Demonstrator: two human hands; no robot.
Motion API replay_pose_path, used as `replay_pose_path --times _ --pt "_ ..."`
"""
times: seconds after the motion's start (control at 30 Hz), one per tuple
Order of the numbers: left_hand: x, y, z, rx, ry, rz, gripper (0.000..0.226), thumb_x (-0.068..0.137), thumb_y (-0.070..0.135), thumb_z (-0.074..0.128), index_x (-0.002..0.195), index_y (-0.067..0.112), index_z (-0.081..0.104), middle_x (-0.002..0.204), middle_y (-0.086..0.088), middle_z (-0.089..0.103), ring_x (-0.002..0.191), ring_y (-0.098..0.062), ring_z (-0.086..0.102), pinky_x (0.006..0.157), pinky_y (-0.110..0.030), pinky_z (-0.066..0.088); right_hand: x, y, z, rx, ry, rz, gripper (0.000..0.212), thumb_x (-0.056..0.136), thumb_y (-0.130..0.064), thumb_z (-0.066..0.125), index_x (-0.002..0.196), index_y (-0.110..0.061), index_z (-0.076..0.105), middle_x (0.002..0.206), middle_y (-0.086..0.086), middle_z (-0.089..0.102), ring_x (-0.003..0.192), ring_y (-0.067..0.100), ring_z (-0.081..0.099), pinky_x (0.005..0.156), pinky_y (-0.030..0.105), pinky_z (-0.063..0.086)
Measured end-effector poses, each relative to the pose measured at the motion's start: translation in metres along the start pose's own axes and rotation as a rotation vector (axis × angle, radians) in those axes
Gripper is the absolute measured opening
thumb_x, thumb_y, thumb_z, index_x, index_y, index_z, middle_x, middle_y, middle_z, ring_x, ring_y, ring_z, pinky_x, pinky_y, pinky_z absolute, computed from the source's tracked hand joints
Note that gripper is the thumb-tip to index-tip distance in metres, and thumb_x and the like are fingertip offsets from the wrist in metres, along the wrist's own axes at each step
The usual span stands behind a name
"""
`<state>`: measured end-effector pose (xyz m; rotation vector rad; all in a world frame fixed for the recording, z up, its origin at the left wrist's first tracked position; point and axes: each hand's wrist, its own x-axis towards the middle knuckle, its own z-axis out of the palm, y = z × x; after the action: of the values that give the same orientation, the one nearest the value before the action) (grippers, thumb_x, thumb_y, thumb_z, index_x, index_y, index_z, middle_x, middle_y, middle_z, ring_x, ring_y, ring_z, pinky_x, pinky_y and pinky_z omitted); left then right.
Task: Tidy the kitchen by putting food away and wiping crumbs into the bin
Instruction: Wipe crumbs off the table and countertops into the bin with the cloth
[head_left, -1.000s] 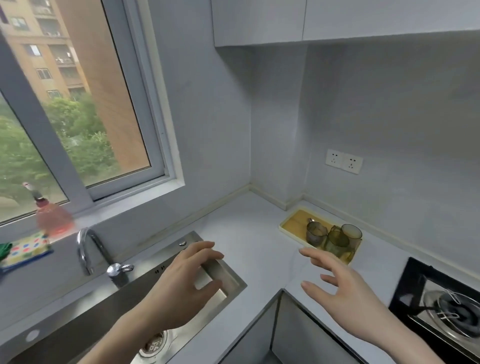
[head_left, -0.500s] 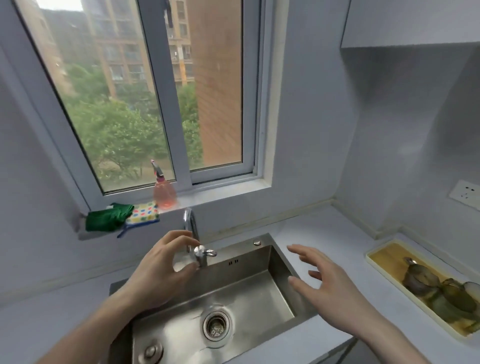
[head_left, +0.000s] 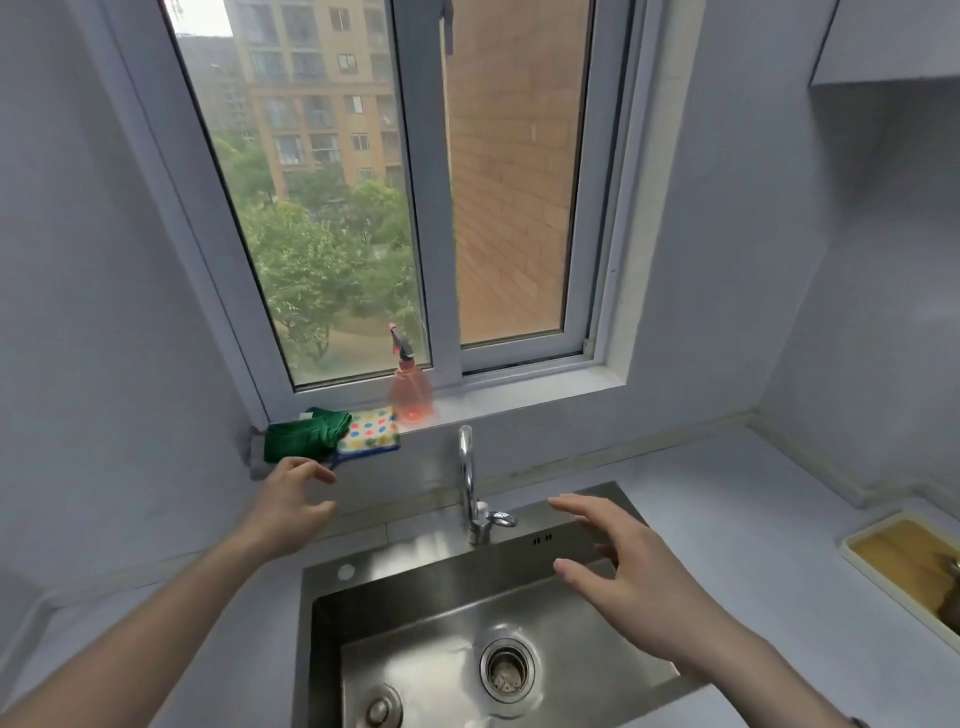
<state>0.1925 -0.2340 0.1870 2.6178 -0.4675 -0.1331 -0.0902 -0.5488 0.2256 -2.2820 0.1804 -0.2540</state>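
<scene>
A folded green cloth (head_left: 304, 435) lies on the left end of the window sill, beside a dotted multicolour cloth (head_left: 370, 432). My left hand (head_left: 291, 499) is stretched up toward them, fingers loosely spread, its fingertips just below the green cloth and holding nothing. My right hand (head_left: 628, 566) hovers open over the right side of the steel sink (head_left: 415, 597), palm down, fingers spread. No bin or crumbs are in view.
A pink spray bottle (head_left: 410, 389) stands on the sill right of the cloths. The chrome tap (head_left: 470, 483) rises behind the sink between my hands. A yellow tray (head_left: 893, 551) sits on the grey counter at the far right.
The view has swung left and up toward the window. My left hand has risen from beside the tap to just under the green cloth; my right hand followed over the sink.
</scene>
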Motion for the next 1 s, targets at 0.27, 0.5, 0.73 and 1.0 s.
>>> replay_pose_path --times 0.27,0.5,0.73,1.0 --pt "0.09 -0.07 0.002 0.065 -0.066 -0.022 0.032 0.084 0.023 0.073 0.116 0.026 0.07 0.145 -0.004 0.046 0.134 -0.025 0.046 0.116 -0.038 0.037 0.055 -0.027 0.065 -0.009 -0.035 -0.004 0.051 0.093 -0.035 0.069 0.135 -0.056 0.048 0.14 -0.042 0.043 0.13 -0.015 0.042 0.1 0.014 0.045" --pt "0.14 -0.077 0.02 0.342 -0.244 -0.084 0.056 0.088 0.03 0.061 0.143 0.039 0.055 0.172 -0.004 0.003 0.157 -0.03 0.006 0.126 -0.046 0.017 0.081 -0.046 0.094 -0.012 -0.031 0.018 0.051 0.092 -0.032 0.071 0.135 -0.052 0.051 0.14 -0.036 0.046 0.132 -0.012 0.043 0.097 0.01 0.043" --pt "0.158 -0.084 0.018 0.274 -0.077 -0.056 0.058 0.087 0.024 0.061 0.144 0.023 0.053 0.161 -0.002 0.037 0.142 -0.028 0.041 0.117 -0.044 0.035 0.075 -0.046 0.095 -0.002 -0.005 0.071 0.054 0.09 -0.028 0.074 0.13 -0.057 0.053 0.14 -0.04 0.043 0.127 -0.013 0.047 0.096 0.011 0.045" --pt "0.121 -0.055 -0.066 -0.165 0.4 0.064 0.026 0.084 0.021 0.078 0.108 0.02 0.071 0.11 -0.003 0.072 0.094 -0.024 0.066 0.082 -0.037 0.057 0.076 -0.063 0.098 0.037 0.051 0.044 0.051 0.09 -0.024 0.074 0.129 -0.053 0.057 0.136 -0.034 0.052 0.123 -0.01 0.054 0.097 0.02 0.051"
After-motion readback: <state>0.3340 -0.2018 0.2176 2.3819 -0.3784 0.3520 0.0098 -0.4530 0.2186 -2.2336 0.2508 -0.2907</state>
